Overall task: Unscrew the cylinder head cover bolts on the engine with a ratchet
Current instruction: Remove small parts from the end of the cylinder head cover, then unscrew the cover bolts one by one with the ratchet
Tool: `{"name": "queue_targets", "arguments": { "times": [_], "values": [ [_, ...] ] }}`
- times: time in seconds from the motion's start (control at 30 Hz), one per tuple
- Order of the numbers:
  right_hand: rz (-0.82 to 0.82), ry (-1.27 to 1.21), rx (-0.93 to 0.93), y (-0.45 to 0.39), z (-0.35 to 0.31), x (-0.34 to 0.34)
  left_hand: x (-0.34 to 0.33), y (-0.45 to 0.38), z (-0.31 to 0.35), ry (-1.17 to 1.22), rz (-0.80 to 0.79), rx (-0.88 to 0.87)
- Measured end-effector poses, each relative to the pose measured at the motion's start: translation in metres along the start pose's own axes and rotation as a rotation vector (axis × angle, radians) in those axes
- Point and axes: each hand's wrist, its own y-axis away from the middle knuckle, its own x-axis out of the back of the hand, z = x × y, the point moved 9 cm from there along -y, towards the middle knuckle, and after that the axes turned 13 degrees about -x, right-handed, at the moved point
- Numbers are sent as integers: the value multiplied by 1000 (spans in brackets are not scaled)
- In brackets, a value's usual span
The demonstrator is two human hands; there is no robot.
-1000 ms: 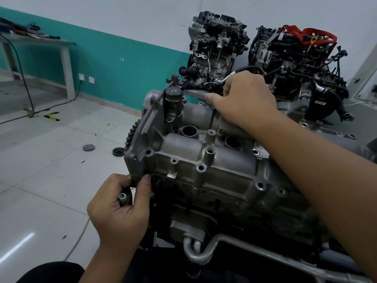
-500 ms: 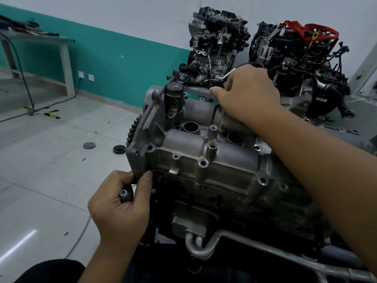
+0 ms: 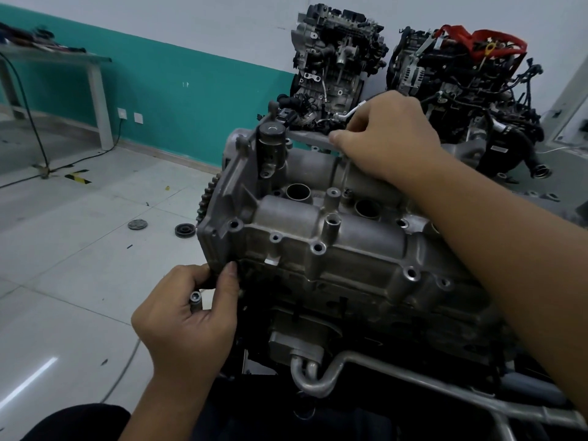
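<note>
The engine (image 3: 334, 265) fills the middle of the view, its grey cast cylinder head cover (image 3: 318, 224) facing up, with open bolt holes along the near flange and two round wells between the two raised humps. The person's left hand (image 3: 187, 326) is at the cover's near left corner: thumb and forefinger pinch the lower edge of the casting there, while the other fingers curl round a bolt (image 3: 195, 297) whose silver head sticks up out of the fist, so this grip is closed on the bolt. The right hand (image 3: 391, 141) reaches across to the far edge of the cover, knuckles up and fingers curled down onto the far rim; what those fingers hold, if anything, is hidden beneath the hand, so whether this grip is closed on something cannot be told. A toothed gear (image 3: 208, 198) shows at the engine's left end, and a bent metal pipe (image 3: 318, 374) runs below its front. Behind, against the white and teal wall, stand two more engines (image 3: 337, 58), one with red straps (image 3: 483, 39). Two round dark parts (image 3: 183, 230) lie on the tiled floor, and a desk (image 3: 92, 62) with a trailing cable stands at far left.
</note>
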Motion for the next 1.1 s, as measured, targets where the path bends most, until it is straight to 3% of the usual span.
{"name": "queue_targets", "arguments": {
  "times": [0.3, 0.43, 0.57, 0.7, 0.93, 1.1],
  "values": [
    [69, 59, 25, -2, -5, 0, -1, -7, -2, -17, -100, 58],
    [-26, 22, 96, 1, -8, -3, -1, -8, -4, 73, -145, 176],
    [22, 129, 75, -5, -10, -6, 5, 12, 5, 266, 33, 464],
    [88, 151, -12, -7, -6, -4, -3, 36, 38, 492, 197, 604],
    [5, 13, -52, 29, 9, 14, -48, 47, 94, 794, -187, 645],
    [213, 135, 0, 110, 34, 75, -70, 70, 161, 1155, -375, 735]
  ]
}}
